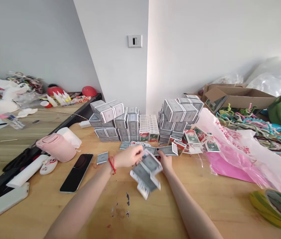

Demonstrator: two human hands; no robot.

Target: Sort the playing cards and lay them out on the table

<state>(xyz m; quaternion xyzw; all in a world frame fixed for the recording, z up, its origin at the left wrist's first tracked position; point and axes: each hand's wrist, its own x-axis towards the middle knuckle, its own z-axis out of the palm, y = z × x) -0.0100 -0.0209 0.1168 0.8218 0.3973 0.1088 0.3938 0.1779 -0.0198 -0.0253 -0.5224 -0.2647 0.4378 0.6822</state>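
My left hand (pixel 130 156), a red string at its wrist, has its fingers closed on the upper end of a piece of interlocked playing cards (pixel 146 176). The piece hangs tilted over the table, a little blurred, its grey patterned backs facing me. My right hand (pixel 165 161) rests at a row of folded grey-backed cards (pixel 167 151), its dark-nailed thumb on the near side; its other fingers are hidden. Behind both hands, folded-card blocks form a left stack (pixel 107 122) and a right stack (pixel 180 113). Face-up cards (pixel 140 143) lie in front of them.
Card boxes (pixel 149 127) stand between the stacks; more green-and-red boxes (pixel 192 136) lie right. A black phone (pixel 77 172), a pink roll (pixel 55 146) and one folded card (pixel 102 158) are left. Pink plastic bag (pixel 237 152), yellow-green tape roll (pixel 276 207) and a cardboard box (pixel 245 96) are right.
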